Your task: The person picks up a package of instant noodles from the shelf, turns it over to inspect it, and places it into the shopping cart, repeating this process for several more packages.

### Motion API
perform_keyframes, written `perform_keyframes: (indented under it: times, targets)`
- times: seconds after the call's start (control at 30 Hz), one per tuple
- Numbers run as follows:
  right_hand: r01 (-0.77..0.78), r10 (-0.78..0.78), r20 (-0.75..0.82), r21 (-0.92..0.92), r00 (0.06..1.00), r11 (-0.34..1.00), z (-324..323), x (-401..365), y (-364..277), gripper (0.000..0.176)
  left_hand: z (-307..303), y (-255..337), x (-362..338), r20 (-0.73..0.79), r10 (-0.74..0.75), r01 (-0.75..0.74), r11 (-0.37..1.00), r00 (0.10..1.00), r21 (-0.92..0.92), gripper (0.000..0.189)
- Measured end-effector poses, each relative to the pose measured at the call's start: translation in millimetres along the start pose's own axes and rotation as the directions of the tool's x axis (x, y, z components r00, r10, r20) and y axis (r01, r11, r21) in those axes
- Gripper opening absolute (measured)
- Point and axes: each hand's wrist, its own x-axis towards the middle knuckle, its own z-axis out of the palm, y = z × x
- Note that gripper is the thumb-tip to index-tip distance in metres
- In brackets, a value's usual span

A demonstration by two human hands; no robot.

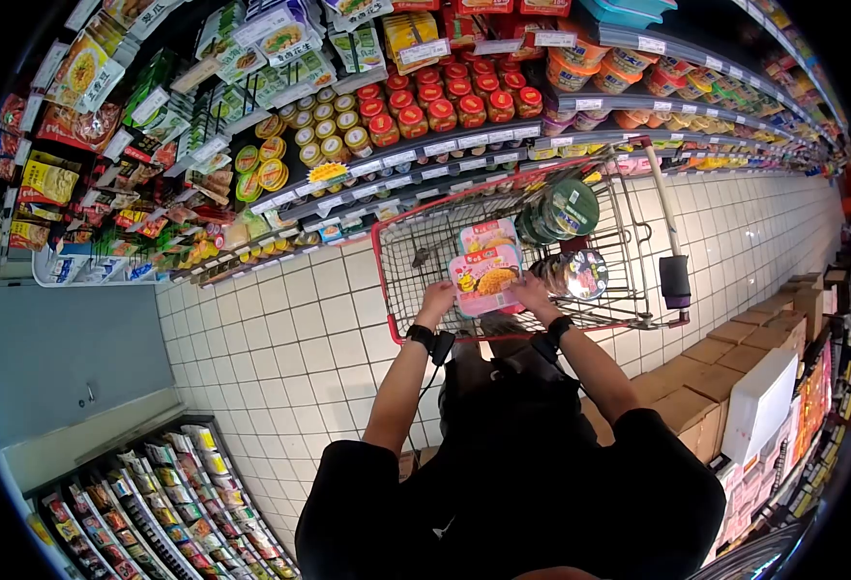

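Over the shopping cart (384,266), a pink instant noodle package (486,276) with a picture of noodles is between my two hands. My left hand (436,302) grips its left edge, and my right hand (532,291) holds its right side. A similar pink package (488,234) lies just beyond it in the cart. Round green-lidded tubs (572,207) are stacked in the cart's far right part. A dark patterned round tub (585,275) sits close to my right hand. Some fingertips are hidden by the package.
Shelves ahead carry red-lidded jars (442,114), bowl noodles (572,70) and hanging snack bags (87,72). The cart's handle (662,193) is on the right. Cardboard boxes (685,416) line the right side. A grey door (68,358) and a packet rack (169,503) are at left.
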Motion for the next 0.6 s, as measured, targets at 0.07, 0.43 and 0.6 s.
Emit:
perform_keyframes:
  times: [0.07,0.43,0.6]
  targets:
    - [-0.025,0.026,0.019,-0.021,0.999,0.999,0,18,3,0.064,4,0,20,-0.009,0.000,0.001,0.999,1.000,0.044,0.027]
    - [-0.023,0.016,0.058,0.128,0.998,0.992,-1,115,27,0.056,40,53,80,0.007,-0.014,0.014,1.000,1.000,-0.008,0.020]
    - [-0.014,0.019,-0.074,0.071,0.997,0.997,12,146,46,0.052,50,51,106,-0.004,0.035,-0.035,0.999,0.999,0.009,0.024]
